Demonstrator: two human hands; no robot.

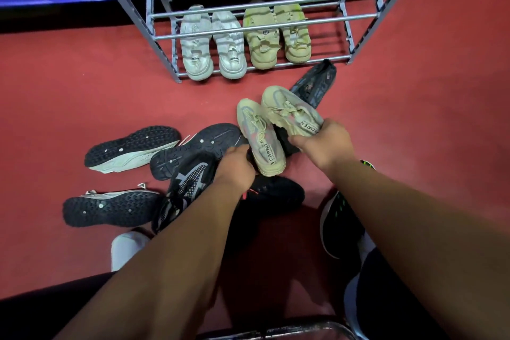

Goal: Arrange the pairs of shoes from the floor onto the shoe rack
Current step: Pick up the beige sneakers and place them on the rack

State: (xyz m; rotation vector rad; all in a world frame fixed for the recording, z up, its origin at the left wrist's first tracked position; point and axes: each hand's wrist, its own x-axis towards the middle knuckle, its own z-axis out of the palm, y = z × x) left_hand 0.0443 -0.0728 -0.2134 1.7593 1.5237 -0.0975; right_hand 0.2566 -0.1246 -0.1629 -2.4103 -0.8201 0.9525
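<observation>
Before the rack [331, 19]: your right hand [327, 143] grips a beige shoe [289, 110]; left hand [237, 165] fingers hidden, grip unclear.
Risk: mate [262, 135] may slip, half-held.

grey metal shoe rack [358, 17] holding a white pair [197, 55] and a yellowish pair [262, 47] side by side on its bottom shelf, tan pair [265, 143] being held above black shoes [132, 149] lying scattered in front, some sole-up
</observation>
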